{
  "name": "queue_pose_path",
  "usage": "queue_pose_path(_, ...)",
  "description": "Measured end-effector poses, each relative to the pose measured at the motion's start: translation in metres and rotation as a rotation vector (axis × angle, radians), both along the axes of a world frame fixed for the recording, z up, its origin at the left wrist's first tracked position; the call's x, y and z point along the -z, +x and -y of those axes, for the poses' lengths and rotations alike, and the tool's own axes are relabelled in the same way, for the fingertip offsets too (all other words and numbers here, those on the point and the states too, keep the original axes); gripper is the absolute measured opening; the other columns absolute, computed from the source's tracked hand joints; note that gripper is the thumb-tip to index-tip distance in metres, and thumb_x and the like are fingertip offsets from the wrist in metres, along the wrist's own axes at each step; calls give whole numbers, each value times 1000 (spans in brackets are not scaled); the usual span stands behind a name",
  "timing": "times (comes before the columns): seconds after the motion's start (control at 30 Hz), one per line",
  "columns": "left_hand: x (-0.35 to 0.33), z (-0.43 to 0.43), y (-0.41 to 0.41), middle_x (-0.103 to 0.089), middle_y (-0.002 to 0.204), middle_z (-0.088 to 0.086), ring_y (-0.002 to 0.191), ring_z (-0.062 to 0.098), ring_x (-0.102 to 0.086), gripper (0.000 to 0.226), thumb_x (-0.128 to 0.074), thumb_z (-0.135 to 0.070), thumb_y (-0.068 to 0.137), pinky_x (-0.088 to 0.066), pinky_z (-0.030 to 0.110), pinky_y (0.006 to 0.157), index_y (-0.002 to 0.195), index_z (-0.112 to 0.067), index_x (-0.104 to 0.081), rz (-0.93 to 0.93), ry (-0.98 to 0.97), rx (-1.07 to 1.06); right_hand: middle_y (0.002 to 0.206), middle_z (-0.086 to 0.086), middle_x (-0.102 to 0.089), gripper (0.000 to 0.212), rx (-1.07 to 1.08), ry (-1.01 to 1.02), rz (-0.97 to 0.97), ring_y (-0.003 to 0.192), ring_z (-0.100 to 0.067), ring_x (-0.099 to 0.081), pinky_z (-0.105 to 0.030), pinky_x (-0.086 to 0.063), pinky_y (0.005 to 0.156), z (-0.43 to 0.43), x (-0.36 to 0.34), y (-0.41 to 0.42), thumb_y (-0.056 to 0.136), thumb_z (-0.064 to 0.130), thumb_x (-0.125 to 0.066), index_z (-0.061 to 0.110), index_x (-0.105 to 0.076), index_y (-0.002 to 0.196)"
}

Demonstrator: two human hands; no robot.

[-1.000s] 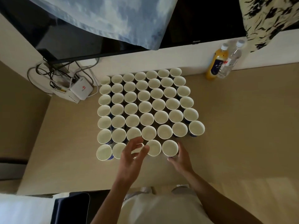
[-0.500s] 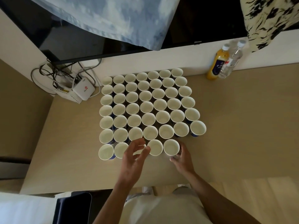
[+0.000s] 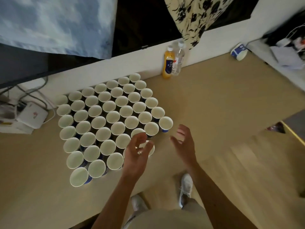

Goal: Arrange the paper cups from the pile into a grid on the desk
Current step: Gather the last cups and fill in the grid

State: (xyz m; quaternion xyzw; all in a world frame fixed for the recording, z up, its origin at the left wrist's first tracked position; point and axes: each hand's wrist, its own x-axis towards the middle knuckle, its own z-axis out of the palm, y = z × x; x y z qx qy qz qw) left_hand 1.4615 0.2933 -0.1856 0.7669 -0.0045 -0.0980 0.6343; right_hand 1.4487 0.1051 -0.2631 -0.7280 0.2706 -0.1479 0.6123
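Several white paper cups with blue sides stand upright in a tight grid [image 3: 109, 123] on the beige desk [image 3: 222, 103]. My left hand [image 3: 135, 152] hovers over the near right corner of the grid, fingers loosely spread, partly covering a cup [image 3: 151, 148] there. My right hand [image 3: 184, 142] floats just right of the grid above bare desk, fingers relaxed, holding nothing. A short stack of cups [image 3: 239, 52] lies on its side at the far right by the wall.
An orange juice bottle [image 3: 168, 63] and a clear water bottle [image 3: 178, 61] stand against the back wall. A white router [image 3: 32, 116] with cables sits at far left. A dark screen hangs above. Cluttered items lie at the far right. The desk edge runs near my legs.
The view has swung right, showing the lying cup stack. My right hand has let go of the front-row cup and lifted rightward; my left hand has shifted over the grid's near right corner.
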Motion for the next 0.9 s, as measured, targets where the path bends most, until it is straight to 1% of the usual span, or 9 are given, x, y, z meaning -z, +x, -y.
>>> queue_pose_path(0.07,-9,19,0,-70,112,-12,106,5,-65,42,-66,-45,79,-51,21,84,114,-22,-65,24,-12,28,123,2,-60,56,23,33,63,113,-8,-60,-12,-51,79,14,-20,-2,87,7,-75,17,-50,135)
queue_pose_path(0.17,-22,50,-4,-70,99,-14,95,2,-65,34,-67,-40,80,-50,17,80,108,-20,-65,76,-25,74,121,4,-62,52,42,64,126,110,-5,-63,-17,-52,83,43,-38,-5,88,7,-74,20,-51,133)
queue_pose_path(0.23,-26,75,-9,-71,98,-11,92,1,-65,42,-66,-45,77,-48,12,76,109,-19,-65,89,-42,87,117,2,-63,50,43,91,153,105,-3,-65,-20,-54,85,69,-44,-8,88,4,-74,19,-52,130)
queue_pose_path(0.3,-27,103,-16,-72,105,-6,98,5,-67,51,-66,-51,73,-48,11,78,112,-18,-66,81,-35,72,113,-1,-64,48,41,116,171,98,-6,-66,-21,-54,84,99,-50,-14,87,2,-74,16,-53,128)
queue_pose_path(0.43,-31,165,-29,-72,107,-6,101,6,-66,31,-71,-36,81,-49,11,79,108,-22,-67,105,-2,33,108,-5,-64,40,35,132,215,93,-13,-66,-15,-52,77,168,-63,-20,87,-1,-73,13,-56,121)
queue_pose_path(0.57,-32,234,-37,-70,112,-4,103,3,-64,23,-71,-16,91,-47,7,78,114,-16,-66,123,15,34,104,-3,-66,34,-20,91,205,91,-13,-67,-20,-51,77,234,-75,-21,87,3,-74,12,-59,116)
queue_pose_path(0.73,-38,310,-40,-71,109,-7,102,2,-65,23,-72,-25,90,-48,9,80,111,-19,-66,165,-15,63,104,-5,-68,29,-39,70,178,92,-14,-69,-13,-50,75,303,-90,-26,86,9,-77,13,-64,111)
queue_pose_path(0.8,-37,336,-35,-71,109,-6,100,3,-66,23,-72,-24,89,-48,9,78,111,-18,-67,169,-23,68,105,-4,-68,28,-41,58,157,90,-8,-68,-13,-51,75,327,-91,-29,86,13,-77,13,-65,111)
queue_pose_path(0.9,-29,375,-24,-71,109,-7,100,2,-66,30,-70,-34,85,-50,11,78,111,-18,-66,148,-25,95,106,-4,-69,28,-27,54,102,83,4,-65,-11,-49,74,362,-83,-29,86,15,-78,12,-66,111)
